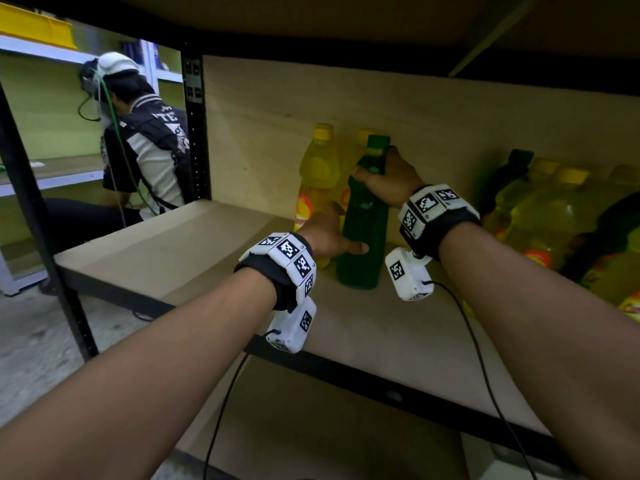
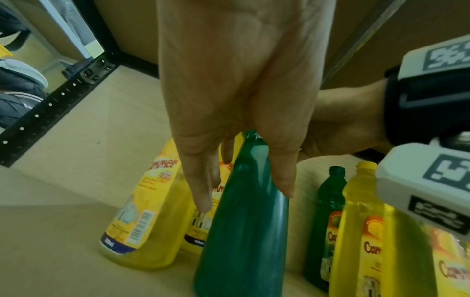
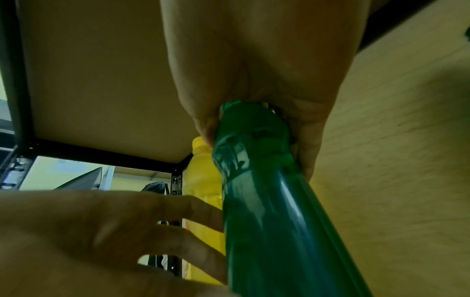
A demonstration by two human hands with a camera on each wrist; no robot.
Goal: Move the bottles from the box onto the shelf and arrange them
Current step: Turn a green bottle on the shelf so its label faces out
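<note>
A dark green bottle [image 1: 360, 237] stands upright on the wooden shelf [image 1: 173, 251], in front of two yellow bottles [image 1: 318, 174] by the back wall. My right hand [image 1: 377, 168] grips its neck just under the cap, as the right wrist view shows [image 3: 254, 124]. My left hand [image 1: 341, 233] rests against the green bottle's [image 2: 241, 241] lower body. Its fingers [image 2: 201, 191] lie straight along the left side and the thumb lies on the front. The box is out of view.
Several yellow and green bottles [image 1: 554, 220] stand crowded on the shelf's right side. The upper shelf board [image 1: 346, 15] hangs low overhead. A black upright [image 1: 195, 133] marks the left rear corner. Beyond it a person [image 1: 145, 140] sits facing away.
</note>
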